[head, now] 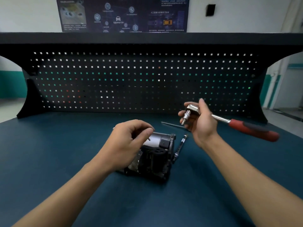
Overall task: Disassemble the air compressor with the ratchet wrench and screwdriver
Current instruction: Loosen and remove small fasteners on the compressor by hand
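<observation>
We've got the air compressor [154,154] mid-bench, roughly centred between the left and right edges. Left hand [129,143] sits over its top, fingers curled, thumb and forefinger pinching a small screw [148,139]. Right hand [200,123] is up off the bench [65,145], nearer the back edge, and grips the head end of the ratchet wrench [237,126], red handle pointing right. A slim bar [180,146] lies just right of the compressor.

A wide-angle camera worn on the person's head looks forward and down across the workbench [49,153] toward the pegboard [147,79] and wall poster [123,13]. The left hand [126,141] and right hand [200,122] sit close beneath the lens at mid-frame, forearms entering from below.
</observation>
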